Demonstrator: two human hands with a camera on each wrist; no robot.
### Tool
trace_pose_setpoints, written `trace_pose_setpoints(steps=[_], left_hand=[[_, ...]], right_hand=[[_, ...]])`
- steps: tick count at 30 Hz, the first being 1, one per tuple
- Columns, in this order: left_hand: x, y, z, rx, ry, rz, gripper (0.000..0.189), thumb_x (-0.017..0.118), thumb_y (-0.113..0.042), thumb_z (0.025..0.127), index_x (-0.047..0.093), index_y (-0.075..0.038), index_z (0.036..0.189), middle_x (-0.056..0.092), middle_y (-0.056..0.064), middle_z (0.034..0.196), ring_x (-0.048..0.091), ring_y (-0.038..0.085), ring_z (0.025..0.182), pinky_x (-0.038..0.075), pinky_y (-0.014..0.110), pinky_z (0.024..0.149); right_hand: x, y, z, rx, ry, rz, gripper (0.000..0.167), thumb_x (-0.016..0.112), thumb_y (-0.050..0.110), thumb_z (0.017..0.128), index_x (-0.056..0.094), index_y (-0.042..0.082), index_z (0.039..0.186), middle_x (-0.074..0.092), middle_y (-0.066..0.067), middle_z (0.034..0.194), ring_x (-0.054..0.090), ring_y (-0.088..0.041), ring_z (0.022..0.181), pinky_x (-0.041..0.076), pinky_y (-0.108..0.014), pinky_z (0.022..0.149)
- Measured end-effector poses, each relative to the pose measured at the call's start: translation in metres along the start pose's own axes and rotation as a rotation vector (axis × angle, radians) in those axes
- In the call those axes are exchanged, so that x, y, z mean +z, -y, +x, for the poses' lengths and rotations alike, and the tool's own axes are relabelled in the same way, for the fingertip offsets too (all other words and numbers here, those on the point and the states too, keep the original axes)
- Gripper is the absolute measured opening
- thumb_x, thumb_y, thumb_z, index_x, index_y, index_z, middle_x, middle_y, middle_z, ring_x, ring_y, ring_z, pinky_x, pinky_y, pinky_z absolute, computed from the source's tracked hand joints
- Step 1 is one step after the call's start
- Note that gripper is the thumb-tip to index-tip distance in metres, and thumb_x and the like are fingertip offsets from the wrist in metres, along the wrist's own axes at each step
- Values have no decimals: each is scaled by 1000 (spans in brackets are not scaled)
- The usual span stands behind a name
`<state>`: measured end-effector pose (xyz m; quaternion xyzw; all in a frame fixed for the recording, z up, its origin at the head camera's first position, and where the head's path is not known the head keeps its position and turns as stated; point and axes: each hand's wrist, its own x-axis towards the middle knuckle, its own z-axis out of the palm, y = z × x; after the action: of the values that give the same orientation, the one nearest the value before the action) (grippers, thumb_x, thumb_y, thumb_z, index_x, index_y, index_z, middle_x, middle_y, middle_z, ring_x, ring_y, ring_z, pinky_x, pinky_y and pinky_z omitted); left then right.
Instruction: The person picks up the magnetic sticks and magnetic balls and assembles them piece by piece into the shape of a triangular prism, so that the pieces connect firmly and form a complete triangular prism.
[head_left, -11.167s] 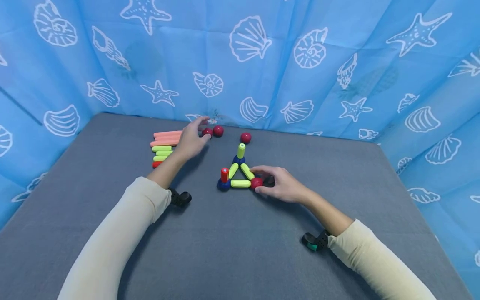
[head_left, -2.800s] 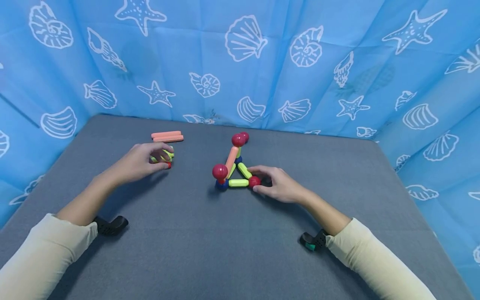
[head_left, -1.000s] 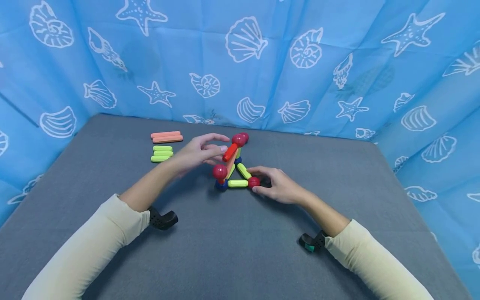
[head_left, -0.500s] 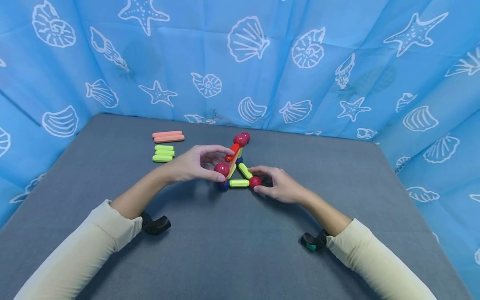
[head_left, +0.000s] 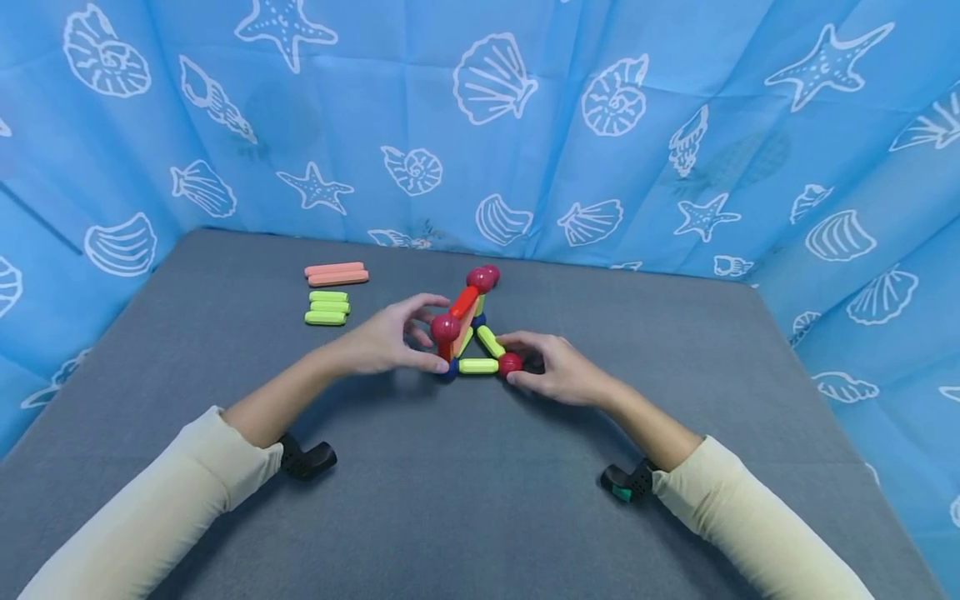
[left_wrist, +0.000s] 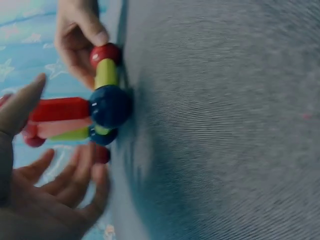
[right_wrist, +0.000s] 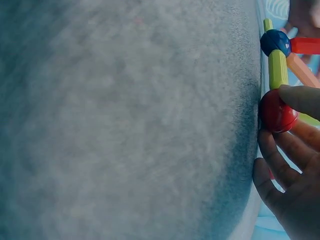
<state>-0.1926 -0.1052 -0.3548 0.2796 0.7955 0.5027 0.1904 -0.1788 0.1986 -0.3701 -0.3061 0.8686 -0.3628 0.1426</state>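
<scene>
A magnetic ball-and-stick model stands mid-table. Its base is a triangle of yellow-green rods (head_left: 478, 367) with blue balls (left_wrist: 111, 107) at two corners and a red ball (head_left: 510, 365) at the third. Upright rods carry red balls (head_left: 446, 327) on top; a red rod (head_left: 465, 302) spans between these, and a pink rod (head_left: 462, 325) slants below. Around the left corner, my left hand (head_left: 390, 337) is spread, thumb and fingers apart on either side of the model in the left wrist view. Thumb and fingers of my right hand (head_left: 558, 369) pinch the base's red ball.
Two pink rods (head_left: 336, 273) and several yellow-green rods (head_left: 327, 307) lie at the back left of the grey table (head_left: 480, 500). Another red ball (head_left: 491, 273) shows behind the model. A blue curtain (head_left: 495, 125) hangs along the back.
Red balls and a pink rod joined the model. My left hand brought a red rod from the left; it now spans the top balls, and the fingers have loosened. The right hand stayed.
</scene>
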Motion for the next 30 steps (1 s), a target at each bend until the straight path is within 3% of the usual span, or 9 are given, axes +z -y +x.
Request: trace_pose_setpoints(steps=[4, 10, 16, 24, 27, 30], left_hand=[[9, 7, 4, -70, 50, 82, 75, 80, -19, 84, 40, -9, 146, 56, 14, 132, 62, 26, 107, 53, 42, 91], [14, 12, 11, -60, 21, 105, 78, 81, -11, 82, 39, -9, 147, 58, 13, 132, 63, 25, 103, 52, 44, 92], [6, 16, 15, -73, -45, 48, 90, 78, -2, 82, 25, -10, 155, 59, 17, 132, 62, 30, 114, 47, 49, 101], [1, 24, 21, -67, -156, 77, 82, 70, 3, 87, 25, -6, 154, 63, 20, 130, 59, 35, 121, 40, 54, 107], [1, 24, 22, -57, -160, 85, 81, 69, 4, 87, 26, -6, 154, 63, 19, 130, 59, 35, 122, 40, 54, 107], [2, 26, 23, -54, -158, 89, 79, 71, 3, 87, 29, -8, 153, 65, 17, 128, 60, 33, 120, 40, 53, 107]], right_hand=[[0, 1, 0, -6, 0, -28, 52, 72, 12, 91, 54, 2, 139, 62, -11, 131, 60, -23, 115, 48, -46, 99], [1, 7, -3, 21, -1, -96, 53, 78, 16, 87, 59, 3, 135, 68, -6, 121, 64, -16, 106, 53, -38, 93], [5, 20, -11, 31, 13, -141, 52, 75, 22, 90, 60, 1, 134, 71, -6, 116, 68, -15, 105, 54, -37, 91], [22, 40, -18, -51, 95, -239, 52, 69, 28, 94, 56, 7, 140, 68, -4, 125, 66, -13, 110, 52, -36, 94], [20, 37, -17, -38, 64, -268, 46, 70, 29, 94, 62, 7, 134, 70, -2, 119, 67, -11, 105, 54, -34, 91], [11, 25, -14, 13, -33, -264, 35, 70, 27, 93, 69, 6, 121, 73, -1, 105, 68, -10, 92, 55, -34, 82]])
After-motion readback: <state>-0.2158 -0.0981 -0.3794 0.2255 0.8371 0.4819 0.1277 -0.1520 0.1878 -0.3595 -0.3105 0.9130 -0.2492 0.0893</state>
